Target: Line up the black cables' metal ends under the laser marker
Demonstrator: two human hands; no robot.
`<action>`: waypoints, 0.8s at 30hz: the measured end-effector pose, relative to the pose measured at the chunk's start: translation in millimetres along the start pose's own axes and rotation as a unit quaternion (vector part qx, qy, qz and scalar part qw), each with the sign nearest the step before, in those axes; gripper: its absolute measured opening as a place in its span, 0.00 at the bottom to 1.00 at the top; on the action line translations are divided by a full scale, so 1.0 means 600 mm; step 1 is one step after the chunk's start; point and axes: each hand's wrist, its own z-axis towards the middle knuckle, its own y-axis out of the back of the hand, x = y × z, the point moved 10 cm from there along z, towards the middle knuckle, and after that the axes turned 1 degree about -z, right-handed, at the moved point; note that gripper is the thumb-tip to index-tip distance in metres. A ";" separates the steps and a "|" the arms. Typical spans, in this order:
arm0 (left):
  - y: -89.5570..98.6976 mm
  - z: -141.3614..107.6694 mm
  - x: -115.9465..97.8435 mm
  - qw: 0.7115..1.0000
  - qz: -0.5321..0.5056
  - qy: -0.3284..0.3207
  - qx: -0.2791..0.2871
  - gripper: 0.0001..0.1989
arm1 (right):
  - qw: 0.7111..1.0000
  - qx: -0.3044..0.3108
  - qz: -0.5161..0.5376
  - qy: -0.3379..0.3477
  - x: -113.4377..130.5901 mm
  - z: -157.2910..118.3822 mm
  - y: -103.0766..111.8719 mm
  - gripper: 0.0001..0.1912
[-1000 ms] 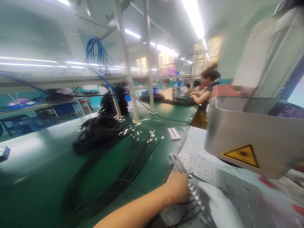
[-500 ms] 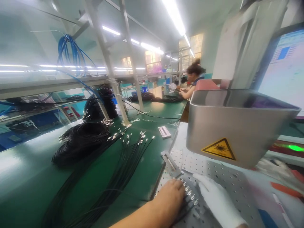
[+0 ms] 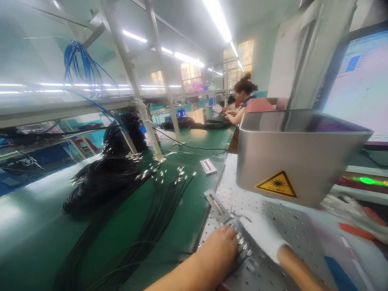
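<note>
My left hand (image 3: 220, 247), bare, is closed, its fingers curled over the left side of a metal holder; whatever lies under them is hidden. A row of small silver cable connectors (image 3: 242, 240) shows just right of its knuckles. My right hand (image 3: 263, 231) wears a white glove and reaches in from the right. Its fingers are stretched out at the far end of the row, a small gap between them, and no held thing shows. Both hands are over a perforated metal plate (image 3: 281, 214). Beyond them lies a slotted metal bar (image 3: 216, 203).
Black cables with silver ends (image 3: 160, 210) spread over the green table (image 3: 182, 157), beside a coiled cable bundle (image 3: 103, 182). A grey metal housing (image 3: 300, 161) with a laser warning sign overhangs the plate. A monitor (image 3: 360, 89) stands right. Another person (image 3: 242, 99) sits farther along.
My gloved right hand has moved forward and left to the far end of the connector row, showing more forearm. My left hand stays at the holder. The view has shifted slightly.
</note>
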 end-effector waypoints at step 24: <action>0.003 -0.021 -0.007 0.997 -0.067 -0.033 -0.032 0.13 | 0.983 -0.031 -0.181 -0.008 0.032 -0.020 -0.011 0.15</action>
